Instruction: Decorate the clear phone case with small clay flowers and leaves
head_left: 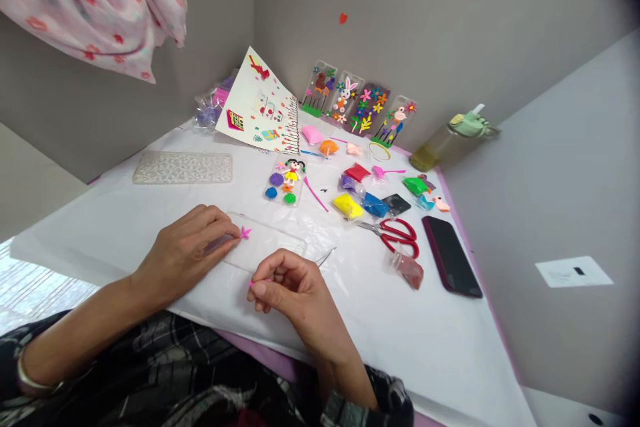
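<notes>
A clear phone case [270,240] lies flat on the white table cover in front of me. Near its left end is a small pink clay flower [245,233] with pointed petals. My left hand [187,247] reaches over that end, thumb and fingertips closed together at the flower's edge. Over the near edge of the case, my right hand [295,287] pinches a bit of pink clay [252,284], mostly hidden by the fingers. A thin metal tool [327,255] sticks out past my right hand.
Red-handled scissors [400,238], a phone [451,257] and clay packets [349,205] lie to the right. Behind are a decorated case [287,181], several more against the wall, a drawing [263,110] and a bottle [445,143]. A textured case [183,168] lies left.
</notes>
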`<state>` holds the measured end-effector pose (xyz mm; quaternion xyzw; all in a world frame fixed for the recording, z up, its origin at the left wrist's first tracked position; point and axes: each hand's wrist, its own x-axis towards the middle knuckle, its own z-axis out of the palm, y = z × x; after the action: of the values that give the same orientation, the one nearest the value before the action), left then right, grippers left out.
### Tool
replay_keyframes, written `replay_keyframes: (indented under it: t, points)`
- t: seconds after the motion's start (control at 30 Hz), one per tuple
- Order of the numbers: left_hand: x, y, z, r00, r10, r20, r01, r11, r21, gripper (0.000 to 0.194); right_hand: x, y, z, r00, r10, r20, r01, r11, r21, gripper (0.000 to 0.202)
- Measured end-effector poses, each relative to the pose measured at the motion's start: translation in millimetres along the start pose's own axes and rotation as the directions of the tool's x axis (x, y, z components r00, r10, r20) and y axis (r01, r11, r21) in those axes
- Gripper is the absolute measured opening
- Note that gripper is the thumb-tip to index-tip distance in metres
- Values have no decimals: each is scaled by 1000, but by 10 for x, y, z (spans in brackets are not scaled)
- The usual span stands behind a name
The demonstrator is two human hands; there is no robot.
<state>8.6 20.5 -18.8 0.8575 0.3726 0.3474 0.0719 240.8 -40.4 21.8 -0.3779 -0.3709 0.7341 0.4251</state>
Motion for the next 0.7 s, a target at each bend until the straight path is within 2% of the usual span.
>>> replay_keyframes:
  t: [0.33,0.43,0.53,0.63,0.7]
  points:
    - [-33,-23,38,997,-75,-2,74,990,-122,19,-6,-24,3,1000,8,-17,-9,999,-31,36]
    - [-48,-54,10,986,-162,-39,151,968,-198,19,-6,-6,-1,1000,10,-29,-11,999,-51,39]
    - [-18,-42,-108,955,-289,-63,266,931,-249,21,-5,11,-3,999,15,-48,-18,998,-54,43]
    - [21,62,-221,907,-417,59,410,844,-346,20,-3,13,12,996,31,-89,-31,1000,7,47]
    - [39,163,-227,905,-393,163,423,789,-446,20,1,6,27,992,23,-127,-16,999,52,51]
